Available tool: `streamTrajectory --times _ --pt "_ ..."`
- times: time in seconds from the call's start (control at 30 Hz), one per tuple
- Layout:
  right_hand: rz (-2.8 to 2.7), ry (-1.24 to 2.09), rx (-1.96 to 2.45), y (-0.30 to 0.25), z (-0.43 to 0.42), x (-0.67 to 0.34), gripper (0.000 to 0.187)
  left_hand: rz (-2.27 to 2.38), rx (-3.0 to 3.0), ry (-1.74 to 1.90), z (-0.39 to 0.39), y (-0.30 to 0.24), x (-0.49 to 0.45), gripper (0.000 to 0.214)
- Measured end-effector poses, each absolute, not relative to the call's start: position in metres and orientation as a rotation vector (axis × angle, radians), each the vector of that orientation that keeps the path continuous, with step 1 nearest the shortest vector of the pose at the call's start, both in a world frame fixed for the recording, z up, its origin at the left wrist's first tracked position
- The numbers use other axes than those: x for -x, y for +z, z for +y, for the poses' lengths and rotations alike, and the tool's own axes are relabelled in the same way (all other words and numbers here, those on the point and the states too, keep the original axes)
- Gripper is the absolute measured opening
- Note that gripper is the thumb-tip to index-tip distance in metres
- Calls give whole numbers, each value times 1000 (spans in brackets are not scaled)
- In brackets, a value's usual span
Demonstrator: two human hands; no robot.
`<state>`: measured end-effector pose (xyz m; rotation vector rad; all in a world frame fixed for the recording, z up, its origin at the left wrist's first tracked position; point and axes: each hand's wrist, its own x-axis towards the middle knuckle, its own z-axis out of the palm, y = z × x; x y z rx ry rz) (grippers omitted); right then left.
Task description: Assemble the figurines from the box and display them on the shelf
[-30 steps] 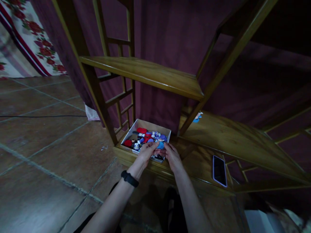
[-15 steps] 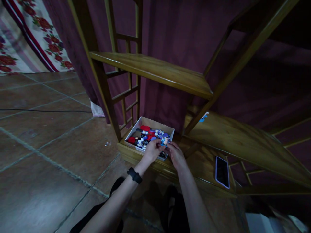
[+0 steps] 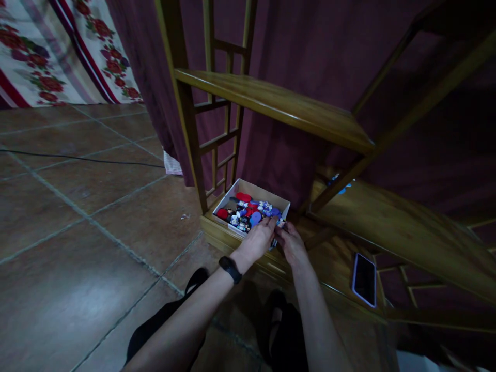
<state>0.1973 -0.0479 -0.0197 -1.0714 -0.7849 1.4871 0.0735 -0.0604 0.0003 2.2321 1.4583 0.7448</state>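
A white cardboard box (image 3: 264, 189) holds a jumble of small toy figurines (image 3: 241, 223) with red, purple, blue and white parts. Over its near right corner my two hands meet. My right hand (image 3: 293, 247) grips a small figurine (image 3: 281, 223), of which only a bit of white and dark shows between the fingers. My left hand (image 3: 260, 238), with a black band on the wrist, has its fingers closed against the same figurine from the left. Most of that figurine is hidden by the fingers.
The box stands on the low board of a wooden shelf unit (image 3: 271, 106). A phone (image 3: 364, 279) lies to the right on that board. Blue-and-white figurines (image 3: 344, 186) sit on the raised shelf behind a slanting post. A black cable (image 3: 85, 159) crosses the tiled floor.
The view has turned, so everything sits further right. The blue-and-white figurine between my hands was plainly visible before; now my fingers cover most of it.
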Motion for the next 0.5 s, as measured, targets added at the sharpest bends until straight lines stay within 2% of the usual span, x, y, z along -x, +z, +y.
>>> streamTrajectory --times 0.2,0.5 --pt "-781 1482 1079 -14 -49 -195 35 1432 -2449 599 -63 0 -73 68" --pt "-783 1457 1148 -15 -50 -197 42 1391 -2602 494 -61 1 -72 67"
